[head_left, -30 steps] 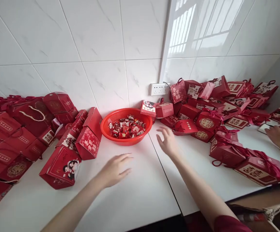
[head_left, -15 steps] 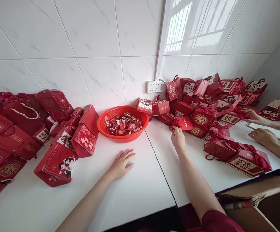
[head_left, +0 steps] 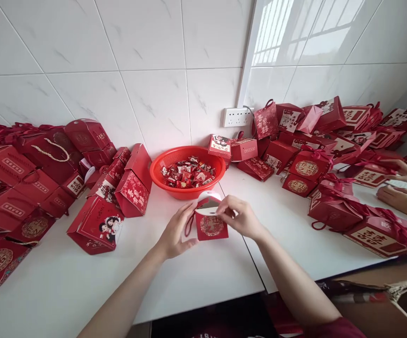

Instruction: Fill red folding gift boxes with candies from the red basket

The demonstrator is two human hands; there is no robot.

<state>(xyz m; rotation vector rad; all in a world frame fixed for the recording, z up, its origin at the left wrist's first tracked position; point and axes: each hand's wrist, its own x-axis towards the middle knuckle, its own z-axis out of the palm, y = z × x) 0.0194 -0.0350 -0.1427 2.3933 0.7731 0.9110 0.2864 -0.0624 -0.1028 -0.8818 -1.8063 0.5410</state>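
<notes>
A small red candy box (head_left: 212,227) with a gold round emblem stands on the white table in front of me, its top flaps raised and the inside partly showing. My right hand (head_left: 240,215) pinches the box's upper right edge by the pale flap. My left hand (head_left: 179,230) is cupped at the box's left side, thumb spread away from the fingers. Its fingertips reach the upper left edge, though contact is partly hidden. A dark red cord loop (head_left: 189,225) hangs between that hand and the box. Behind it sits a red plastic basket (head_left: 157,180) holding many wrapped candies (head_left: 185,174).
Red gift boxes (head_left: 11,164) are piled at the left, with a couple-printed box (head_left: 96,225) nearest. More boxes (head_left: 305,166) heap up on the right. A co-worker's hands (head_left: 398,195) are at the far right. A power strip (head_left: 237,117) is on the wall; a cardboard box (head_left: 368,312) sits below the table edge.
My right hand has brought the red box from the right-hand pile to the table's middle, and its top is now open. My left hand has lifted off the table to the box's side.
</notes>
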